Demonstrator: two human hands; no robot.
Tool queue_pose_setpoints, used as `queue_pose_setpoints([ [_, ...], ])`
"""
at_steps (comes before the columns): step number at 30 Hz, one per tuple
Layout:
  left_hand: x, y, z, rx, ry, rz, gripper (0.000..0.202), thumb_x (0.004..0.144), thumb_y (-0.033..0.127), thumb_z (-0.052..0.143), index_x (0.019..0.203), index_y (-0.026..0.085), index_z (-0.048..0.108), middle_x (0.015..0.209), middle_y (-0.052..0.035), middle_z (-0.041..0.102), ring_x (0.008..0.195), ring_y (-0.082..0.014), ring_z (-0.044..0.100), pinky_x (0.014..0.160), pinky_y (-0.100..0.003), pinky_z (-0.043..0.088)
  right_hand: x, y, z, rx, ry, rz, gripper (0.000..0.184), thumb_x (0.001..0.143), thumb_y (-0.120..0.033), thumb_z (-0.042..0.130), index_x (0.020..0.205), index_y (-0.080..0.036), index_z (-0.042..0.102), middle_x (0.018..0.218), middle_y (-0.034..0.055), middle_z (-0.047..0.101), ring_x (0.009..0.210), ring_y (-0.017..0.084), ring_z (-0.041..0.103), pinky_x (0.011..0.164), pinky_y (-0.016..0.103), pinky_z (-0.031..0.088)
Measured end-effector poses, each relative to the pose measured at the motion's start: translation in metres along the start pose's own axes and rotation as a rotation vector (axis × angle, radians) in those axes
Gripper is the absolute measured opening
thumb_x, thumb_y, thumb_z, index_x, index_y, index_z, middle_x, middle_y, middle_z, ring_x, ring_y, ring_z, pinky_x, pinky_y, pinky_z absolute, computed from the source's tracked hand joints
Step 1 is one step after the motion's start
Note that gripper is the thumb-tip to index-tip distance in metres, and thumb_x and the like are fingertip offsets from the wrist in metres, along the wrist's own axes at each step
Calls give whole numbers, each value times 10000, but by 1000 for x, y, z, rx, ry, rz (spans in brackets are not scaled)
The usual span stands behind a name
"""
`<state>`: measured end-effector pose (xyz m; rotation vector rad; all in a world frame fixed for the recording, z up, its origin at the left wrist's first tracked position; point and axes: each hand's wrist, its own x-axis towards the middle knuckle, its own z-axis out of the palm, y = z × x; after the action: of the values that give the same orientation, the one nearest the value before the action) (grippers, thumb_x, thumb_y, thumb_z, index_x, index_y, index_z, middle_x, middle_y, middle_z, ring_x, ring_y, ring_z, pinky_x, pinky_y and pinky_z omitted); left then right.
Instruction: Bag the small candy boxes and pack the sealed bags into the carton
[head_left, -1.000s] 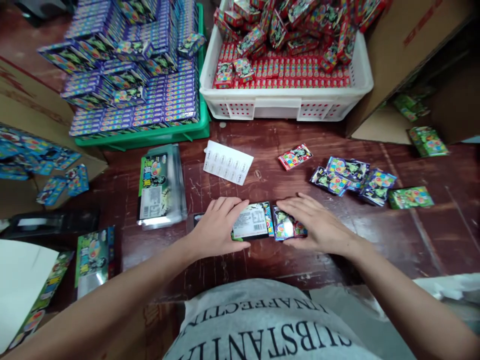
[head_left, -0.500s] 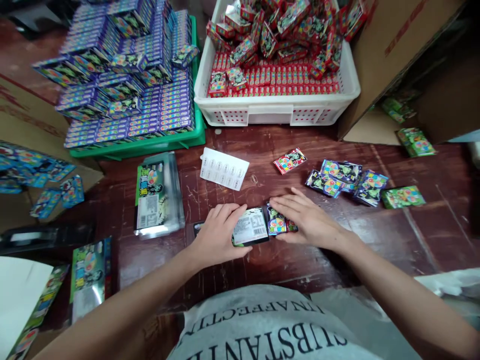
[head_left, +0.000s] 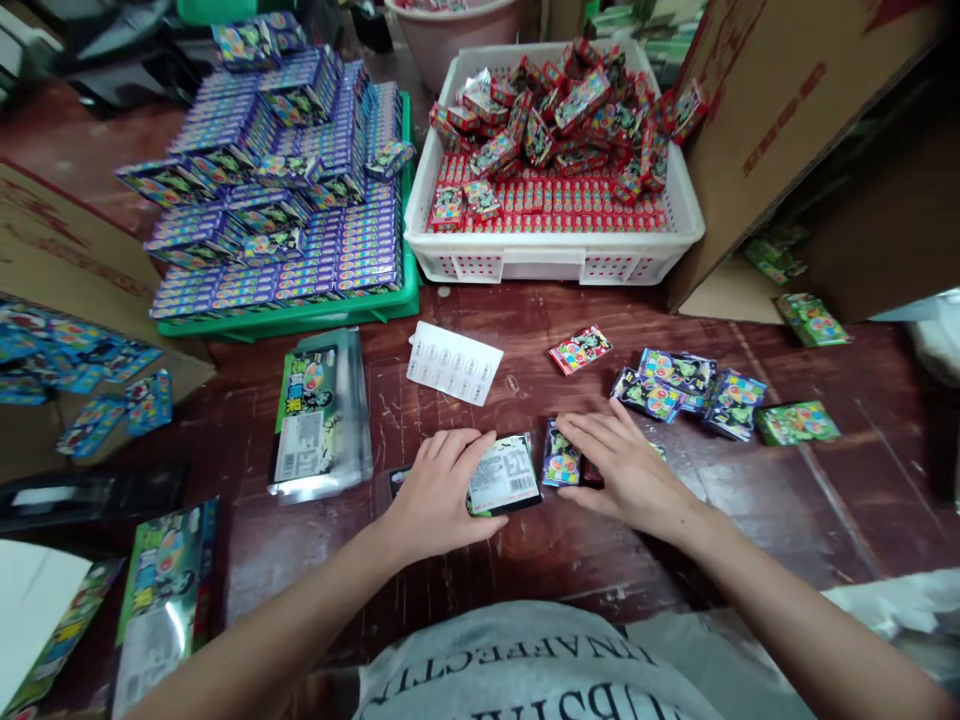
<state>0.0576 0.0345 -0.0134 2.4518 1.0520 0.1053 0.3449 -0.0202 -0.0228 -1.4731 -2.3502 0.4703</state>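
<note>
My left hand (head_left: 439,492) grips a printed plastic packaging sleeve (head_left: 504,474) with a white barcode label, fingers over its far edge and thumb at the near one. The sleeve lies flat on the dark wooden surface, its left part mostly under my hand. Just right of its end, my right hand (head_left: 624,466) curls over a row of small candy boxes. A purple box (head_left: 561,455) shows at the row's left end; a red one is partly hidden under my fingers. A small gap separates the purple box from the sleeve.
Further right lie loose purple boxes (head_left: 679,375), a red box (head_left: 580,349) and a green box (head_left: 798,424). A white sticker sheet (head_left: 455,363) and stacked sleeves (head_left: 319,420) lie left. Behind stand a green tray (head_left: 300,322), a white crate (head_left: 540,262) and a cardboard carton (head_left: 720,210).
My right hand and the small boxes have shifted slightly right, widening the gap to the sleeve. My left hand keeps its hold. The camera view has tilted up a little.
</note>
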Motion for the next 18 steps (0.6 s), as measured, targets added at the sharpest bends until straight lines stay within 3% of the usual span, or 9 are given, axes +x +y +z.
queue_pose_setpoints([
  [8, -1, -1, -2, 12, 6, -10, 907, 667, 435, 815, 1448, 194, 422, 1350, -130, 522, 1215, -335, 487, 1030, -481, 392, -8, -1, 8, 91, -101, -49, 827, 869, -493, 716, 1536, -204, 322, 1507, 149, 506, 1389, 313, 475, 1229, 653, 182],
  [14, 6, 6, 0, 12, -99, 94, 949, 653, 478, 822, 1459, 174, 425, 1360, -138, 527, 1208, -339, 480, 1025, -493, 391, -7, -15, 8, 193, -113, -97, 677, 828, -462, 770, 1373, -187, 476, 1435, 166, 516, 1387, 303, 477, 1232, 572, 254],
  [18, 6, 6, 1, 29, -76, 69, 937, 671, 494, 810, 1466, 189, 420, 1363, -135, 521, 1208, -345, 480, 1027, -506, 384, -23, -1, -9, 124, -12, 2, 940, 751, -670, 741, 1471, -194, 369, 1511, 198, 426, 1444, 354, 380, 1218, 617, 241],
])
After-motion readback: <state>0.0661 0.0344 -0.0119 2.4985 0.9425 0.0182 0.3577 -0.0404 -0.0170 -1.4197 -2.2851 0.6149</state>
